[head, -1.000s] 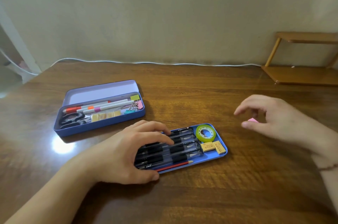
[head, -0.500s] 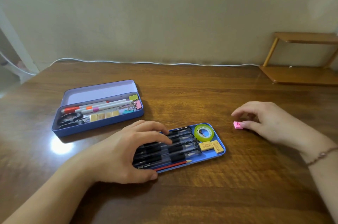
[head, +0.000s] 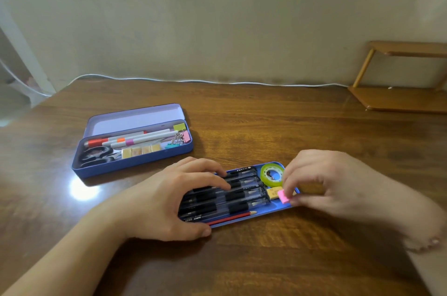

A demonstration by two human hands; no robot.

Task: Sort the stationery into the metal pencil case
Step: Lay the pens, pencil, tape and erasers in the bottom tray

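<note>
Right hand (head: 324, 182) pinches a pink eraser (head: 283, 196) over the right end of the blue tray (head: 242, 222), beside the yellow eraser (head: 273, 193). Left hand (head: 169, 201) lies spread, fingers flat on the pens (head: 227, 201). Judgement: brace tray, lower flat into the gap below the tape roll (head: 272, 174), then let go.

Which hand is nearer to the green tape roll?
The right hand. Its fingers, pinching a pink eraser, are just beside the tape roll. The left hand rests on the pens, farther to the left.
</note>
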